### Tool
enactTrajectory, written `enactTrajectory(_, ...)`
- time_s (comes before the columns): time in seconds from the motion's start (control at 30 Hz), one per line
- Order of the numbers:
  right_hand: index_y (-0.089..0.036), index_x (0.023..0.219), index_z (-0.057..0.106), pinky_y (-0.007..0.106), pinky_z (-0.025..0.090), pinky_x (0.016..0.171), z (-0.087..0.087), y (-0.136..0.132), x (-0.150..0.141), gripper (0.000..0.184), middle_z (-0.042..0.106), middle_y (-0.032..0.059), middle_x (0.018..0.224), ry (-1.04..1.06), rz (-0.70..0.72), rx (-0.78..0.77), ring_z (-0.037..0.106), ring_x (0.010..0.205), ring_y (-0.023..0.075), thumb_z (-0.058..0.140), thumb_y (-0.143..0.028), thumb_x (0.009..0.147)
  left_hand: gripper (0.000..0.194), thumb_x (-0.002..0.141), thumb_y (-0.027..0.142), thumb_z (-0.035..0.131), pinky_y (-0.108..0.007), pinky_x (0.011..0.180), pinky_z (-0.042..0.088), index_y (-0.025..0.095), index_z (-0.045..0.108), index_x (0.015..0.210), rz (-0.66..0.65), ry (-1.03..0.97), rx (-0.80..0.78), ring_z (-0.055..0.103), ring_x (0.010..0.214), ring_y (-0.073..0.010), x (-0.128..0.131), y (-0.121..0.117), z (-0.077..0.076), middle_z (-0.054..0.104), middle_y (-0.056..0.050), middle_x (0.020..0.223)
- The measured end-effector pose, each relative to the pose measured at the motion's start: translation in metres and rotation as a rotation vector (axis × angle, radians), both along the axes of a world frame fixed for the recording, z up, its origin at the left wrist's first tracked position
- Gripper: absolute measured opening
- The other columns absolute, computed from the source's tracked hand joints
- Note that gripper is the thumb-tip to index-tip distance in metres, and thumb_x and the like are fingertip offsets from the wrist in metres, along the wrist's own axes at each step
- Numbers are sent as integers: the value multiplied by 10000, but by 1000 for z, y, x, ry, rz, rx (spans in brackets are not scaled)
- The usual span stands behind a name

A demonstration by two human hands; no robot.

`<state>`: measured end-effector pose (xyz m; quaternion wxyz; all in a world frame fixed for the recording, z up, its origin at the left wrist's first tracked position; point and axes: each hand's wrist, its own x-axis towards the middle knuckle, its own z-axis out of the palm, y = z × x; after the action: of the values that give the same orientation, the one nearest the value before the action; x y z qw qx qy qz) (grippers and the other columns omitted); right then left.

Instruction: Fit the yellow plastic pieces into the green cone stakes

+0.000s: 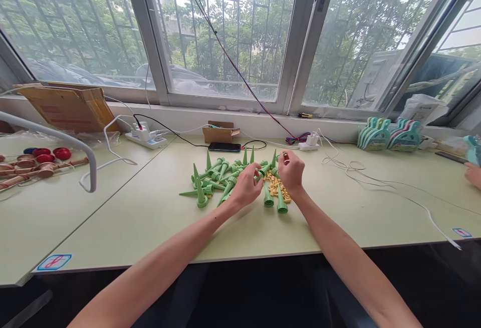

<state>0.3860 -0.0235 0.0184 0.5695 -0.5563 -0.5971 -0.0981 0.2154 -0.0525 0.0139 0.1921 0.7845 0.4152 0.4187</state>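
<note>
Many green plastic cone-shaped spikes [202,197] lie and stand in a heap on the table, their bases hollow and ringed. My left hand [246,187] is at the heap's right side, its fingers curled at a green spike [264,171] that points up and right. A pile of small yellow pieces [277,184] lies between my two hands. Over the far right edge of that pile, my right hand [292,172] is closed in a pinch, with a small yellowish piece [285,155] at the fingertips. Two green spikes [282,205] rest just below the yellow pile.
Behind the heap are a phone [224,146] and a small open cardboard box [221,131]. White cables [356,168] run across the right side. Wooden toys with red balls [45,157] lie left, near a white curved bar [92,168]. Teal hangers [376,135] stand right; another person's hand [474,174] shows there.
</note>
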Motion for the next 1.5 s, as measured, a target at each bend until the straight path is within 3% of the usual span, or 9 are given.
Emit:
enactTrajectory(0.77, -170, 813, 553, 269, 351, 501, -4, 2, 4, 253, 576, 25, 585, 10, 53, -197, 515, 417, 145, 382, -244, 983, 202, 810, 131, 550, -255, 614, 420, 177, 538, 1006, -20, 24, 22, 510, 622, -124, 1, -1, 1, 596, -28, 841)
enactTrajectory(1.0, -173, 787, 528, 234, 342, 428, -4, 3, 5, 273, 588, 19, 629, 27, 86, -258, 536, 368, 122, 377, -275, 991, 169, 818, 134, 548, -255, 599, 424, 181, 536, 980, -35, 26, 51, 499, 601, -116, 1, -1, 0, 593, -21, 831)
enactTrajectory(1.33, -166, 823, 550, 236, 377, 410, -5, 5, 6, 397, 645, 64, 672, 53, 114, -304, 574, 379, 140, 352, -453, 1013, 153, 817, 138, 550, -264, 604, 428, 178, 540, 964, -37, 36, 51, 496, 593, -115, 1, -1, 0, 590, -18, 826)
enactTrajectory(1.5, -171, 788, 539, 253, 391, 425, -7, 7, 7, 387, 636, 62, 635, 32, 117, -292, 574, 372, 153, 338, -409, 1017, 150, 814, 133, 550, -264, 608, 430, 176, 546, 958, -36, 39, 64, 500, 596, -116, 1, 0, -1, 593, -17, 817)
